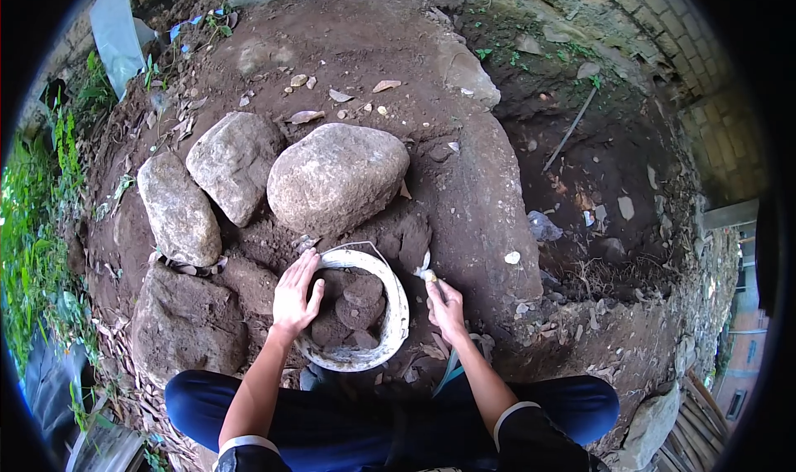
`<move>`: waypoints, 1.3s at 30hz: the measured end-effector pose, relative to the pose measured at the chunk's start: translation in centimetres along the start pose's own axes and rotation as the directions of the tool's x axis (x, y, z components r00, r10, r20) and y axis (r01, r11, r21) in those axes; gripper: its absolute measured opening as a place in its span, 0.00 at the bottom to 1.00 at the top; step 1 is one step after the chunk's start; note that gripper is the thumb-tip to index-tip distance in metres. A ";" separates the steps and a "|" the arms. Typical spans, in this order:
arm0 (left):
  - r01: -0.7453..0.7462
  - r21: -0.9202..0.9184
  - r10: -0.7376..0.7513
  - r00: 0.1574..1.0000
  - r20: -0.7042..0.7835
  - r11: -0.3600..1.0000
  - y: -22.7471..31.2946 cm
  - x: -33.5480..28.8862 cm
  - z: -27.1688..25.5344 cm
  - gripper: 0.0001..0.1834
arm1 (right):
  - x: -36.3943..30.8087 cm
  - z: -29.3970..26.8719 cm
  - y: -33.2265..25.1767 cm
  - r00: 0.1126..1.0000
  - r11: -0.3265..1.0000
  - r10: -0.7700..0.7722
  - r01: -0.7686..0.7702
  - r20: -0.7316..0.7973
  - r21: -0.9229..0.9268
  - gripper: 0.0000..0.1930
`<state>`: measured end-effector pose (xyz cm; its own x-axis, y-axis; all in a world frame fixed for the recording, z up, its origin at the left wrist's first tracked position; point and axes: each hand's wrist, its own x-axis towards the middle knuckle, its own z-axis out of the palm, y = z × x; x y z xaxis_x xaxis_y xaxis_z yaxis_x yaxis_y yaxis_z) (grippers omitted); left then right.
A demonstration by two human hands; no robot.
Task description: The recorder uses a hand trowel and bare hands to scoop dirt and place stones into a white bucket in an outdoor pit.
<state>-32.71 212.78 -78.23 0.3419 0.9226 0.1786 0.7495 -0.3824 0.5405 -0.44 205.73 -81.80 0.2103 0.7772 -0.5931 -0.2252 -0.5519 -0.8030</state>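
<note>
A round white bucket point(400, 323) with a thin wire handle stands between my knees, its rim smeared with dirt. Inside lie brown clods of soil point(361, 302). My left hand point(296, 294) rests at the bucket's left rim, fingers stretched out and thumb apart. To the right of the bucket, my right hand point(446, 309) is closed round the handle of a small trowel point(426, 271). The trowel's metal neck points away from me, toward dark soil beside the big stone; its blade is hard to make out against that soil.
A large rounded stone point(338, 178) sits just beyond the bucket, with two more stones point(235, 167) to its left. A brown, soil-covered rock point(186, 323) lies near my left knee. On the right, a raised ledge point(497, 198) borders a lower dirt area with a stick point(570, 130).
</note>
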 end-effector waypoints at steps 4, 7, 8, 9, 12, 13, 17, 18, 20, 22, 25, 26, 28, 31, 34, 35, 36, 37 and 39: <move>-0.003 -0.002 0.003 1.000 0.002 1.000 0.0 -0.2 -0.2 0.26 | -0.5 0.7 -3.4 0.974 0.971 -0.225 0.223 -0.016 -0.084 0.13; -0.008 -0.020 0.008 1.000 -0.001 1.000 -0.2 -0.2 -0.2 0.25 | -2.1 1.0 -6.1 0.960 0.952 -0.279 0.275 -0.006 -0.137 0.15; 0.003 -0.014 -0.003 1.000 -0.002 1.000 -0.4 -0.5 -0.2 0.25 | -3.1 0.8 -7.5 0.966 0.944 -0.256 0.256 0.025 -0.208 0.17; 0.004 -0.044 -0.005 1.000 -0.014 0.999 -0.5 -0.5 -0.1 0.25 | -3.8 0.6 -8.4 0.947 0.909 -0.315 0.318 0.058 -0.269 0.18; 0.011 -0.106 -0.016 0.999 -0.048 0.994 -0.5 -0.3 0.2 0.25 | -6.5 -0.2 -10.9 0.853 0.721 -0.470 0.520 0.228 -0.459 0.22; 0.026 -0.130 -0.035 0.997 -0.067 0.991 -0.5 -0.5 0.3 0.25 | -7.5 -0.3 -11.6 0.864 0.721 -0.393 0.502 0.315 -0.478 0.22; 0.055 -0.180 -0.072 0.993 -0.091 0.982 -0.8 -0.9 0.1 0.24 | -10.1 0.8 -13.8 0.755 0.322 -0.251 0.655 0.605 -0.684 0.20; 0.063 -0.200 -0.082 0.993 -0.088 0.978 -0.9 -0.9 0.2 0.24 | -10.4 1.1 -14.0 0.770 0.239 -0.160 0.637 0.618 -0.733 0.19; 0.062 -0.202 -0.080 0.993 -0.085 0.977 -0.8 -0.8 0.3 0.24 | -10.0 0.4 -12.8 0.767 0.226 -0.204 0.641 0.608 -0.733 0.19; 0.071 -0.201 -0.090 0.992 -0.090 0.977 -0.5 -0.8 0.4 0.23 | -9.7 -0.1 -13.1 0.807 0.370 -0.347 0.586 0.478 -0.721 0.20; 0.026 -0.114 -0.032 0.998 -0.058 0.993 -0.4 -0.4 0.1 0.23 | -8.5 -0.8 -13.4 0.911 0.514 -0.335 0.390 0.239 -0.764 0.20; 0.024 -0.113 -0.031 0.998 -0.054 0.993 -0.3 -0.4 0.2 0.23 | -7.5 -1.2 -12.4 0.918 0.563 -0.368 0.347 0.149 -0.750 0.20; -0.011 -0.082 0.007 0.999 -0.050 0.997 -0.3 -0.2 0.0 0.23 | -5.0 -1.8 -9.5 0.917 0.620 -0.398 0.273 0.005 -0.735 0.18; -0.002 -0.107 -0.002 0.999 -0.039 0.994 -0.3 -0.4 0.0 0.25 | -2.3 -2.9 -5.6 0.917 0.492 -0.365 0.042 -0.161 -0.870 0.18; -0.011 -0.108 0.008 0.999 -0.031 0.994 -0.1 -0.1 -0.3 0.25 | -0.8 -3.5 -1.2 0.921 0.563 -0.345 0.050 -0.179 -0.825 0.13; -0.003 -0.114 0.000 1.000 -0.026 0.993 0.1 -0.1 -0.3 0.26 | -0.5 -3.3 0.7 0.908 0.578 -0.392 0.117 -0.149 -0.808 0.13; -0.006 -0.114 0.003 1.000 -0.024 0.993 0.2 -0.1 -0.3 0.26 | -0.2 -2.8 2.5 0.891 0.589 -0.438 0.184 -0.119 -0.787 0.13; 0.003 -0.115 -0.006 1.000 -0.025 0.993 0.2 -0.2 -0.4 0.25 | 0.0 -1.8 3.1 0.887 0.621 -0.450 0.228 -0.103 -0.750 0.13; 0.017 -0.114 -0.019 1.000 -0.024 0.993 0.2 -0.3 -0.5 0.25 | 0.2 -1.5 3.6 0.917 0.725 -0.390 0.249 -0.085 -0.642 0.13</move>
<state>-32.97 212.49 -77.77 0.3137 0.9308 0.1874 0.6858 -0.3587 0.6333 0.23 203.45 -84.96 0.3611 0.9022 -0.2359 0.4997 -0.4008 -0.7679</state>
